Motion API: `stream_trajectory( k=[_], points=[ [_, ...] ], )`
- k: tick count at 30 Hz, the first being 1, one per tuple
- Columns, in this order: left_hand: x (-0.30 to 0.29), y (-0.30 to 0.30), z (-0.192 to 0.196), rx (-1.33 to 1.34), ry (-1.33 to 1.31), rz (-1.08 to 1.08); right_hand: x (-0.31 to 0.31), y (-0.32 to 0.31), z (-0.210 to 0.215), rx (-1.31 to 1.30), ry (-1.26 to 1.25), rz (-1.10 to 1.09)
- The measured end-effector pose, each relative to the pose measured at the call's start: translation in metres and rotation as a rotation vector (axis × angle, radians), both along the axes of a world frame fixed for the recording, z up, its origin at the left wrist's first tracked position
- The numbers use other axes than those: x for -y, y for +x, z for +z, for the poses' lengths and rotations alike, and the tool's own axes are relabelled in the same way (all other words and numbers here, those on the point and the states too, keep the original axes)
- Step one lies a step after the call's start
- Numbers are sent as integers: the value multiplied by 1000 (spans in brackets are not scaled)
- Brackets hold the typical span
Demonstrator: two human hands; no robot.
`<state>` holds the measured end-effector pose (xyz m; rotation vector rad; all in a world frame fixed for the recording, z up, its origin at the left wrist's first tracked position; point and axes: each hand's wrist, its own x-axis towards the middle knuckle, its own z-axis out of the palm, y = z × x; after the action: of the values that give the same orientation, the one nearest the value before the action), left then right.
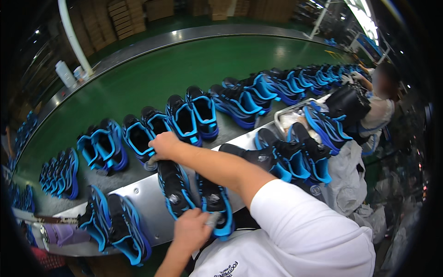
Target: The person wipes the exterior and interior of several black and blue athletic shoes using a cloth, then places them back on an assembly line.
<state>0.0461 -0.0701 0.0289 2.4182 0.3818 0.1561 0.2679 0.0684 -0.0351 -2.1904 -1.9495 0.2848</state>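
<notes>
White sleeve [295,207] nearest, shoes [171,182] all about the hands

The sleeve fills much of the lower right; from it the right arm [217,161] crosses to the row of shoes along the near side of the green belt [152,83]; the right hand [165,144] is at the near end of a pair there, fingers bent down; whether they are clamped on a shoe, I cannot tell.

The left hand [190,231], lower down, is at the near ends of two black-and-blue shoes lying side by side on the metal ledge [143,196]; its fingers are bent over the right-hand one, a pale cover showing at the fingertips; how firmly it grips, I cannot tell.

Farther left on the ledge lies another pair, near a purple thing [67,234]; more shoes stand just beyond the right arm, beside a tray [278,121] and a white plastic bag [346,175]; the belt's row runs on toward a person [376,113] at the far right; across the belt, a white bottle [65,75] stands near a pole [74,37], with cartons [124,18] behind.
</notes>
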Motion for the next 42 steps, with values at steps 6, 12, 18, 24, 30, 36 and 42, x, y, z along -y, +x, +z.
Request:
stream_trajectory(
  k=[6,12,18,24,30,36,42],
  points=[
    [-77,32,28,122,49,-171,88,137,28,61,-133,-249],
    [-171,93,38,-8,318,15,130,223,34,199,-75,-371],
    [-257,94,48,-101,594,338,128,210,86,251,59,-121],
    [-372,-7,-17,-703,466,366,152,128,129,-99,82,-3],
    [-383,-14,-17,-522,253,383,192,75,144,-195,-83,-28],
    [-202,-3,87,-302,258,357,206,41,148,-369,72,-66],
    [-15,-22,40,-202,308,213,204,-15,123,-616,259,150]
  ],
)
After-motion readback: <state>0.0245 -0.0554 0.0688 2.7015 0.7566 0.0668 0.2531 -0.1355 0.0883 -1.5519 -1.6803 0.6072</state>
